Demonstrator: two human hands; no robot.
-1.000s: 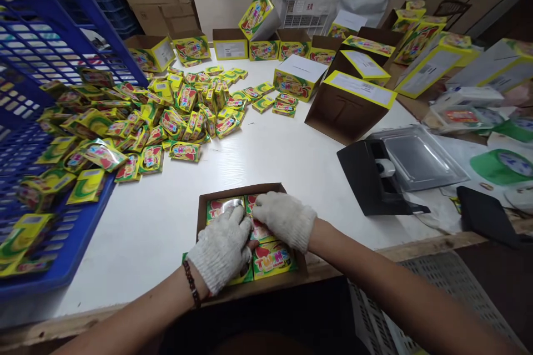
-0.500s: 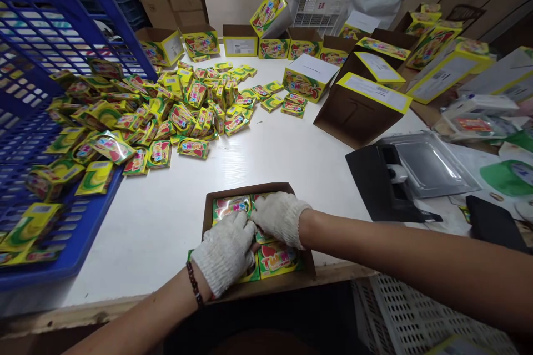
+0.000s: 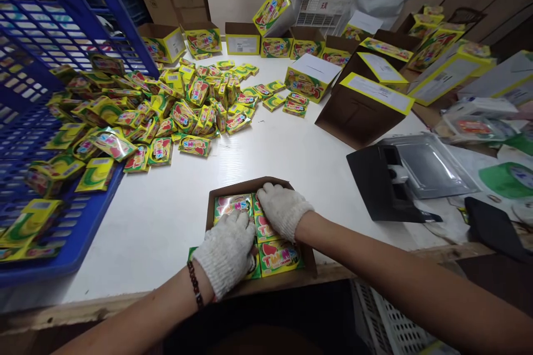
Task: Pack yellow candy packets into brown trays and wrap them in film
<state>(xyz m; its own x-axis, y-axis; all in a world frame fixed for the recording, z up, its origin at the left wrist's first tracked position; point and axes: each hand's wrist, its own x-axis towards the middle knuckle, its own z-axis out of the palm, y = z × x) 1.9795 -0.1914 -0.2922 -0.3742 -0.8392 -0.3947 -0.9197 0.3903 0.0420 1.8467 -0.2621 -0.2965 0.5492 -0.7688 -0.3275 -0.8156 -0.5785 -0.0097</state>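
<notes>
An open brown carton [image 3: 308, 258] stands at the table's front edge, lined with small yellow-green boxes [image 3: 281, 258] printed with a watermelon and bright letters. My left hand [image 3: 227, 252], in a white knit glove with a beaded bracelet at the wrist, lies over the boxes on the carton's left side, fingers stretched forward. My right hand [image 3: 283, 211], gloved the same way, rests on the boxes at the back right, its fingertips bent down near the carton's back wall. Neither hand visibly grips a box; what lies under the palms is hidden.
A heap of small boxes [image 3: 183, 113] spills from a tipped blue crate [image 3: 89, 233] on the left. Open display cartons [image 3: 242, 44] line the back, with more cartons [image 3: 362, 111] at the right. A black tape dispenser [image 3: 375, 183] and a clear plastic tray [image 3: 428, 166] lie to the right.
My right hand has shifted slightly back towards the carton's far wall and away from my left hand, uncovering more of the right-hand boxes. My left hand has stayed nearly in place.
</notes>
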